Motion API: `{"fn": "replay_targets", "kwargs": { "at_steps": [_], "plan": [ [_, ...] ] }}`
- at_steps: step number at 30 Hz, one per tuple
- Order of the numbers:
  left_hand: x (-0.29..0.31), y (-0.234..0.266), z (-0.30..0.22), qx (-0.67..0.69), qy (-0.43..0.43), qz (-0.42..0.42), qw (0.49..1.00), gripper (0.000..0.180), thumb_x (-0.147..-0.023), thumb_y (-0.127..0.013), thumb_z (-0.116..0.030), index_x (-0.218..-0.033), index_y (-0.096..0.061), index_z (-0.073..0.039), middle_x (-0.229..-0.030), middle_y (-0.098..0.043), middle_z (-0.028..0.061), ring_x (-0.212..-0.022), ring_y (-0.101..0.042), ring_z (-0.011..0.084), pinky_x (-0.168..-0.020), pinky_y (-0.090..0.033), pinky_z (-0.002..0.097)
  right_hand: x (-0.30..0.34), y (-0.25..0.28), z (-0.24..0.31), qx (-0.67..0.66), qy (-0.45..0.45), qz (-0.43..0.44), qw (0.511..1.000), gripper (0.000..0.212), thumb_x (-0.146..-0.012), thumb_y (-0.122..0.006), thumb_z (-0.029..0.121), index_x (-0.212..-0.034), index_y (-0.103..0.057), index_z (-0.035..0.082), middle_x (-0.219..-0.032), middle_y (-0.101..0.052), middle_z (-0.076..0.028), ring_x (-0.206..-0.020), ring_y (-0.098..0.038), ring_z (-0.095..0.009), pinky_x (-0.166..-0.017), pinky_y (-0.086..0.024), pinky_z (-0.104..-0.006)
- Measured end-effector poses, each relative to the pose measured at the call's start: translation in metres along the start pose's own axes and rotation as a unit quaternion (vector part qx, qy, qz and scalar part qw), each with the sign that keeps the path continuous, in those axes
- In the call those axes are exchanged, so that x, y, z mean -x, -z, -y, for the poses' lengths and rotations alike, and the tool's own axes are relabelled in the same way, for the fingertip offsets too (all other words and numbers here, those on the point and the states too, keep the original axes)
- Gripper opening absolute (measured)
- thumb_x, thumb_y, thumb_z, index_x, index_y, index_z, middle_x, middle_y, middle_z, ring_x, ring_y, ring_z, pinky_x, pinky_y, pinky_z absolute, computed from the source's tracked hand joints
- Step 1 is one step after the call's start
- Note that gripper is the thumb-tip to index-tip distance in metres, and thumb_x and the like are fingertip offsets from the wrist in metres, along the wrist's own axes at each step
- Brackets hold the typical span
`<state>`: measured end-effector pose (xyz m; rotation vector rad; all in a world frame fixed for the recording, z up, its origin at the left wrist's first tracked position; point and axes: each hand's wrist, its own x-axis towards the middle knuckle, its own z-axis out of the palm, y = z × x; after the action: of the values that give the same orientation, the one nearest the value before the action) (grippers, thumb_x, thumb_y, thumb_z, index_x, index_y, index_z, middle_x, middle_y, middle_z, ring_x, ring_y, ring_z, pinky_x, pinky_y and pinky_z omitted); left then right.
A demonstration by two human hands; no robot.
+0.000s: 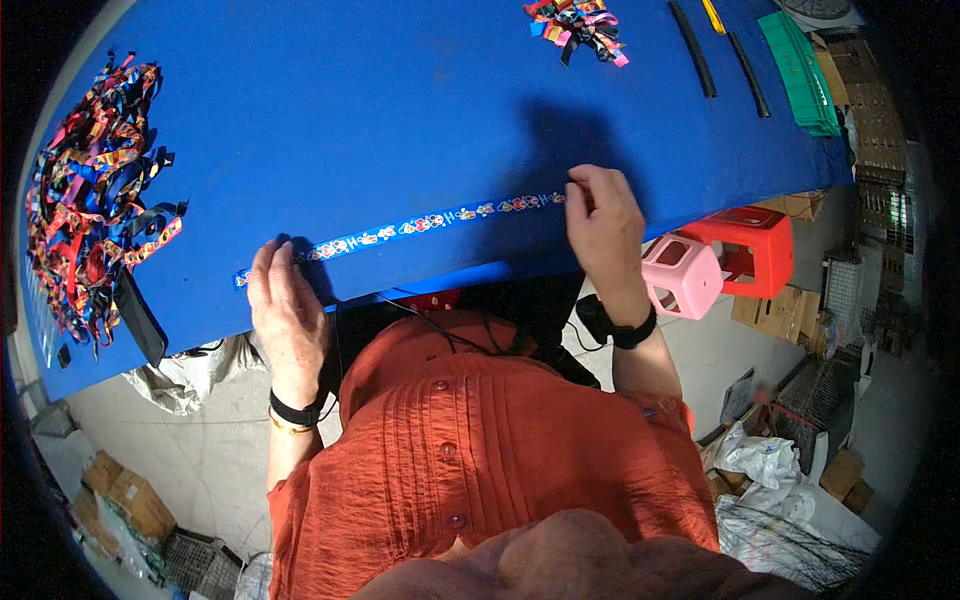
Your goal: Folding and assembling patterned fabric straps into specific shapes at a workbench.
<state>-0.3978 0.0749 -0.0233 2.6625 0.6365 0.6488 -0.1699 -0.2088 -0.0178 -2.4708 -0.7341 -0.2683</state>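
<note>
A blue ribbon strap (pixel 430 226) printed with small colourful cartoon figures lies stretched across the blue-covered table near its front edge. My left hand (pixel 285 305) rests on it close to the left end, fingers laid flat and nearly together; a short tip of the strap shows past them. At the right end, my right hand (pixel 605 225) is closed in a pinch on the strap, which hides that tip. Both wrists wear dark bands.
A heap of colourful straps (pixel 95 190) covers the table's left side, beside a black flat object (pixel 140 318). Far off lie a smaller strap bundle (pixel 578 28), black rods (pixel 693 48) and a green basket (pixel 797 75). Pink (pixel 683 277) and red stools (pixel 750 250) stand at right.
</note>
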Motion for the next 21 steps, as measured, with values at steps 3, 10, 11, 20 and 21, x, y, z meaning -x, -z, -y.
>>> {"fn": "replay_targets", "kwargs": {
  "at_steps": [3, 10, 11, 20, 21],
  "plan": [
    [0.002, 0.002, 0.022, -0.03, 0.016, -0.022, 0.999, 0.031, -0.097, -0.056, 0.002, -0.127, -0.061, -0.001, -0.127, -0.061, 0.0245, -0.115, -0.062, 0.0424, -0.097, -0.053, 0.046, 0.0, 0.01, -0.012, 0.002, -0.061, -0.002, 0.998, 0.017, -0.09, -0.066, 0.007, -0.107, -0.068, 0.006, -0.097, -0.067, -0.015, -0.088, -0.067, -0.035, -0.078, -0.054, -0.0445],
    [0.004, 0.014, 0.046, -0.074, 0.055, -0.043, 0.995, 0.034, -0.094, -0.057, 0.003, -0.128, -0.061, 0.0, -0.129, -0.06, 0.0246, -0.115, -0.063, 0.0421, -0.097, -0.053, 0.0452, -0.001, 0.008, -0.022, 0.008, -0.067, -0.009, 0.998, 0.017, -0.09, -0.066, 0.007, -0.107, -0.07, 0.007, -0.099, -0.068, -0.015, -0.091, -0.067, -0.034, -0.081, -0.054, -0.0431],
    [0.003, 0.016, 0.044, -0.095, 0.066, -0.037, 0.993, 0.034, -0.094, -0.057, 0.001, -0.128, -0.061, -0.001, -0.13, -0.059, 0.0248, -0.117, -0.061, 0.0422, -0.099, -0.052, 0.0451, -0.003, 0.009, -0.02, 0.023, -0.061, 0.004, 0.998, 0.018, -0.091, -0.065, 0.007, -0.108, -0.069, 0.007, -0.1, -0.068, -0.015, -0.093, -0.067, -0.035, -0.082, -0.054, -0.0435],
    [-0.007, -0.01, -0.046, 0.072, -0.102, 0.056, 0.991, 0.051, -0.079, -0.061, 0.006, -0.13, -0.061, -0.001, -0.132, -0.058, 0.0233, -0.118, -0.058, 0.0408, -0.101, -0.048, 0.0479, -0.001, 0.014, -0.018, 0.047, -0.032, 0.013, 0.998, 0.019, -0.094, -0.063, 0.007, -0.111, -0.068, 0.005, -0.105, -0.067, -0.017, -0.098, -0.065, -0.037, -0.087, -0.052, -0.0448],
    [-0.008, -0.015, -0.055, 0.093, -0.122, 0.072, 0.986, 0.051, -0.079, -0.062, 0.004, -0.13, -0.06, 0.0, -0.131, -0.058, 0.0227, -0.118, -0.058, 0.0402, -0.101, -0.048, 0.0477, 0.0, 0.013, -0.019, 0.056, -0.02, 0.011, 0.998, 0.019, -0.094, -0.062, 0.008, -0.111, -0.068, 0.005, -0.106, -0.067, -0.017, -0.099, -0.065, -0.037, -0.088, -0.052, -0.0443]
  ]
}}
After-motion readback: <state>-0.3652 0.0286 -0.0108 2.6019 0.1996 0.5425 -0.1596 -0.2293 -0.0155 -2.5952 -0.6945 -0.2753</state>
